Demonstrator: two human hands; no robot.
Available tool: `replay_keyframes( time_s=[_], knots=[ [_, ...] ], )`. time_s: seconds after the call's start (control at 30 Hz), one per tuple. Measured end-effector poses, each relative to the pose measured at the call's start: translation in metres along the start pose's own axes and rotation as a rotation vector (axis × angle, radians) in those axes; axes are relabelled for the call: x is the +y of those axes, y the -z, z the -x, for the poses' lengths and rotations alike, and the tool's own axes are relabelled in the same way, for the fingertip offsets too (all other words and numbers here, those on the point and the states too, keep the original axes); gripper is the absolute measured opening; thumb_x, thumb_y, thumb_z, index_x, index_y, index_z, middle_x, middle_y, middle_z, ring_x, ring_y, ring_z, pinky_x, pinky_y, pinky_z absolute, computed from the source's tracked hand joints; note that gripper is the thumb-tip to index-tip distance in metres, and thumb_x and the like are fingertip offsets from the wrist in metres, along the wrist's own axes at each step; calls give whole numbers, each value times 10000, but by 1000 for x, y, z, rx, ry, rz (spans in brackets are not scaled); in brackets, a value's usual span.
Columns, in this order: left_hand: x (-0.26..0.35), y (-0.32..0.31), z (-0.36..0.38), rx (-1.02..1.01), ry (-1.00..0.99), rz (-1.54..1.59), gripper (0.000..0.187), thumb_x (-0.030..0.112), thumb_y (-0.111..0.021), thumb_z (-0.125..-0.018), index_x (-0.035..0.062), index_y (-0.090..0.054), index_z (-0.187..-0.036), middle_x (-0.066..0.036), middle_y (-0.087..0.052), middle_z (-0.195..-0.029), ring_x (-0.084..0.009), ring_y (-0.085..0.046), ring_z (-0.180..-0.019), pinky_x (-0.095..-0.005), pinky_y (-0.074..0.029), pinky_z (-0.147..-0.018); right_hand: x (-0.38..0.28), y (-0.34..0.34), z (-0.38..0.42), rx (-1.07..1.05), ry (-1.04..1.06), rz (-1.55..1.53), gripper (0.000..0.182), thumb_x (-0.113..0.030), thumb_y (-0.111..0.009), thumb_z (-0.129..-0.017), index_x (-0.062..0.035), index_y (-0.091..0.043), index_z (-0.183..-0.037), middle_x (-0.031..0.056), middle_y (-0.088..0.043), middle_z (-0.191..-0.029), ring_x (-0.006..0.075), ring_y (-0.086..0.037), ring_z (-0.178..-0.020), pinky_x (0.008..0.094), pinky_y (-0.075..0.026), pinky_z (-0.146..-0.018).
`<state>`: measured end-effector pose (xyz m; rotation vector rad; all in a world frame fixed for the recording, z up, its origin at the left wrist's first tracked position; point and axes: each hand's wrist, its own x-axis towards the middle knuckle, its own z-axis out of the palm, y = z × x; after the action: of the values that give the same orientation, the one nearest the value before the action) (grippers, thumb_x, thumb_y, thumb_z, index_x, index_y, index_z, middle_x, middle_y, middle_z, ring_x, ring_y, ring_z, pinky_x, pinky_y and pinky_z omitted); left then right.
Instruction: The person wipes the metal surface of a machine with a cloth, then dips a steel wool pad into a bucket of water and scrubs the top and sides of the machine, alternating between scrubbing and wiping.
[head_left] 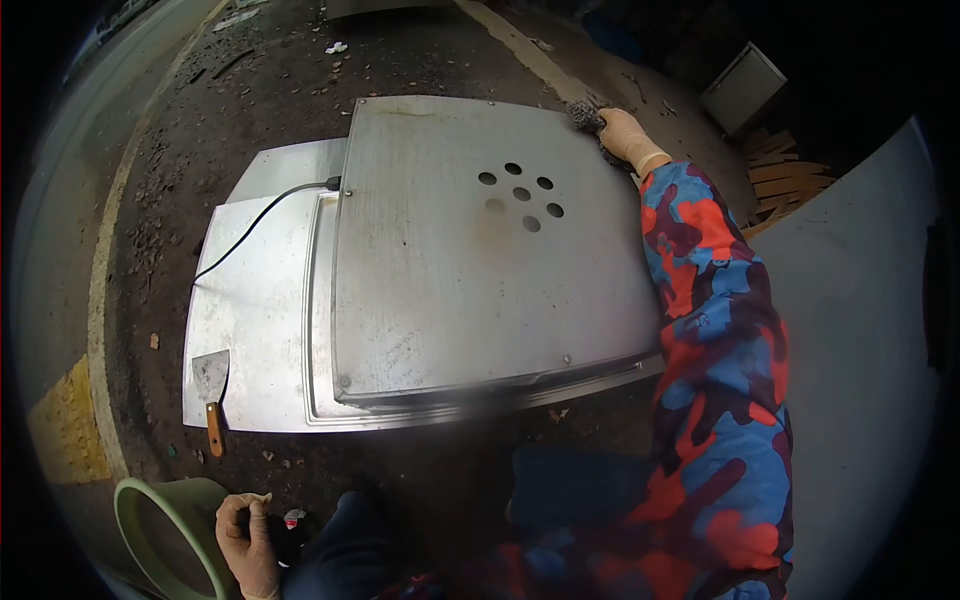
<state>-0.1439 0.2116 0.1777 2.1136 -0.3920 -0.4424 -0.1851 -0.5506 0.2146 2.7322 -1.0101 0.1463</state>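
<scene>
At the far right corner of a grey metal box (430,260), my right hand (627,138), in a pale glove, is closed on a dark wire scourer (584,116). The box has several round holes and rests on a larger shiny metal sheet (250,330). A black cable (250,232) runs from its left side. My left hand (248,540), gloved too, is low at the left beside the green bucket (135,500), with fingers curled together; what they hold, if anything, is too small to tell. A scraper (214,425) with a wooden handle lies on the sheet's front left corner.
Dark ground with debris surrounds the sheet. A yellow-edged kerb line (97,300) runs along the left. At the right stand a large grey panel (860,350) and, farther back, a white panel (745,88) near brown slats (785,175). My knee (350,545) is at the bottom.
</scene>
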Motion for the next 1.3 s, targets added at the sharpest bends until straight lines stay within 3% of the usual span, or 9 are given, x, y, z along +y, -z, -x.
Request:
replay_keyframes(
  time_s=[0.07,0.1,0.3,0.4,0.47,0.8,0.93,1.07,1.3],
  knots=[
    [-8,1,1,46,169,153,150,110,-578,-957,-9,-649,-1014,-48,-657,-941,-122,-571,-838,-252,-458,-774,-3,8,10,-31,-9,-54,356,-94,-503,-830,-47,-627,-1160,210,-615,-1191,369,-563,-1141,424,-440,-980],
    [6,-4,-2,94,20,52,147,113,-579,-958,-4,-650,-1013,-43,-652,-919,-112,-569,-808,-244,-458,-748,-5,7,5,-36,-9,-57,356,-94,-503,-830,-47,-627,-1160,210,-615,-1191,369,-563,-1141,424,-440,-980],
    [15,-13,-4,57,118,142,150,119,-589,-954,-6,-656,-1003,-37,-646,-903,-102,-554,-787,-234,-452,-703,-18,-8,-34,56,-28,60,331,-95,-474,-865,-70,-645,-1147,193,-607,-1206,373,-560,-1145,412,-448,-982],
    [-5,-17,-3,110,43,115,54,34,-564,-943,-12,-574,-916,-47,-575,-884,-113,-538,-814,-238,-430,-763,-22,2,-7,54,71,25,319,-62,-496,-849,-68,-645,-1131,181,-607,-1190,373,-564,-1127,411,-450,-973],
    [-5,-14,1,54,117,220,46,31,-560,-944,-12,-570,-930,-42,-579,-893,-106,-537,-820,-239,-430,-766,-12,6,15,80,292,-9,293,-52,-543,-837,-56,-639,-1114,172,-606,-1157,367,-561,-1112,413,-444,-967],
    [-13,-10,15,16,-71,186,70,53,-573,-945,-12,-593,-962,-45,-600,-905,-108,-536,-836,-239,-427,-790,-49,93,268,25,451,-330,311,-16,-635,-784,-38,-602,-1092,134,-574,-1109,348,-537,-1070,404,-437,-942],
    [-16,-8,20,89,-141,175,86,65,-585,-942,-17,-604,-963,-48,-615,-920,-115,-548,-846,-245,-431,-799,-57,119,346,-60,450,-466,415,64,-627,-686,-50,-580,-1082,118,-564,-1130,331,-504,-1127,399,-404,-990],
    [-16,-4,20,79,-120,186,96,74,-585,-944,-19,-607,-957,-55,-625,-938,-121,-558,-860,-248,-433,-810,-42,92,312,30,356,-472,352,30,-615,-739,-26,-575,-1085,148,-573,-1101,350,-530,-1080,408,-424,-949],
    [-14,-9,19,83,-45,169,103,82,-578,-949,-18,-605,-950,-61,-629,-930,-121,-561,-864,-249,-435,-810,3,15,111,161,-1,-198,231,-99,-611,-835,-15,-611,-1050,223,-596,-1101,412,-550,-1066,447,-444,-927]
  ],
)
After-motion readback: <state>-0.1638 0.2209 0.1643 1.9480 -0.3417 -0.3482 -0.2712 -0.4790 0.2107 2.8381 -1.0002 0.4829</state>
